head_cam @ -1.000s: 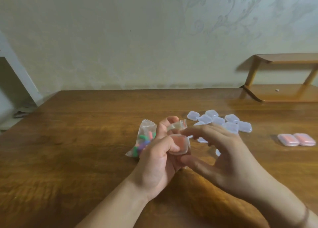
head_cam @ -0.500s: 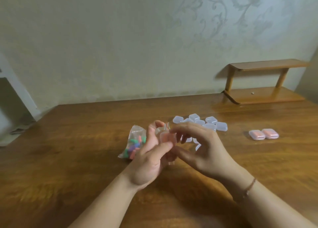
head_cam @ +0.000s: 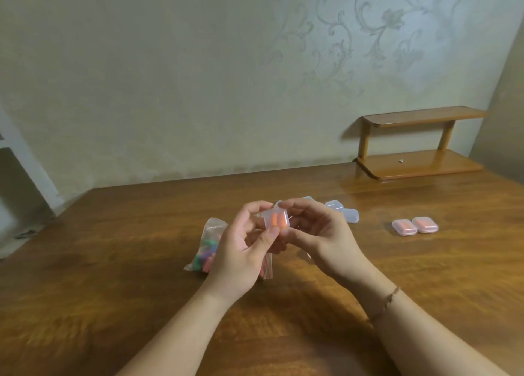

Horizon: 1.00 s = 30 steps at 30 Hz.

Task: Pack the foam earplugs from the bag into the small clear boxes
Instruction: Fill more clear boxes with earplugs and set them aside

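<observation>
Wooden table (head_cam: 113,262) carried the earplug bag (head_cam: 208,248), and above it left hand (head_cam: 241,250) and right hand (head_cam: 320,239) pinched, fingers closed, a small clear box (head_cam: 276,221) of two orange earplugs (head_cam: 278,219); judged light, slippery, best gripped by edges.

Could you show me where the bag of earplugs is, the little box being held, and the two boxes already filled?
Clear plastic bag of coloured foam earplugs (head_cam: 208,245): head view, its filled lower part.
Small clear box holding orange earplugs (head_cam: 276,219): head view, its front face.
Two filled pink-looking boxes (head_cam: 414,226): head view, where they meet.
</observation>
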Tool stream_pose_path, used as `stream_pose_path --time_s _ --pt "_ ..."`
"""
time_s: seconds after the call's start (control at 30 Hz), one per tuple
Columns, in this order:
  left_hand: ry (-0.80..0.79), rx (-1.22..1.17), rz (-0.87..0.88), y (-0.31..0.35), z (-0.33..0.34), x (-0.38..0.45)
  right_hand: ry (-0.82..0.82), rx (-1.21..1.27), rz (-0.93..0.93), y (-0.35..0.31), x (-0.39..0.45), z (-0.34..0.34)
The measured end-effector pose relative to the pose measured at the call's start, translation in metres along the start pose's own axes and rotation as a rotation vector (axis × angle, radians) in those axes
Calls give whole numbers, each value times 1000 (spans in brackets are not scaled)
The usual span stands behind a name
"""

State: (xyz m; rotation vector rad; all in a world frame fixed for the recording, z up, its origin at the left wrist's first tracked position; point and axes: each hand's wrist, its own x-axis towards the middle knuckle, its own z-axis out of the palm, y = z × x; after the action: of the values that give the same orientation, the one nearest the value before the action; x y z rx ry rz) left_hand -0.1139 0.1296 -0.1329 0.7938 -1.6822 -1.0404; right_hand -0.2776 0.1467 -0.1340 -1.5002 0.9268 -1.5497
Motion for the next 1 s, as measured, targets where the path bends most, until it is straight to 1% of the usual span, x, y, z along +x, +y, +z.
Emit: stream_pose_path --time_s 0.07,0.13,0.23,0.3,0.37,0.43,0.5,0.6,0.7,0.77,0.87,1.0 --pt "-4 47 17 -2 7 4 2 -108 19 -8 -1 -12" --pt "-20 158 71 -3 21 13 15 -115 66 -16 -7 -32" --pt "-88 246 113 1 64 28 109 -145 94 -29 -24 -70" --pt "-165 296 91 4 102 36 235 -230 94 -36 -34 -103" --pt "-233 387 64 -1 139 45 427 -306 123 -39 -38 -146" --pt "-285 517 47 -8 171 56 600 -461 186 -37 -36 -192" --pt "-322 619 47 -15 195 67 671 -657 294 -29 -34 -229" --pt "-331 649 20 -24 216 81 639 -825 432 -10 -34 -255" --pt "-311 648 21 -31 226 90 596 -869 527 0 -32 -259" --pt "-296 650 32 -35 230 92 546 -881 547 -1 -30 -258" --pt "-281 634 42 -39 233 94 460 -965 553 0 -27 -254" --pt "-311 627 47 -39 235 95 410 -1061 530 1 -28 -250"
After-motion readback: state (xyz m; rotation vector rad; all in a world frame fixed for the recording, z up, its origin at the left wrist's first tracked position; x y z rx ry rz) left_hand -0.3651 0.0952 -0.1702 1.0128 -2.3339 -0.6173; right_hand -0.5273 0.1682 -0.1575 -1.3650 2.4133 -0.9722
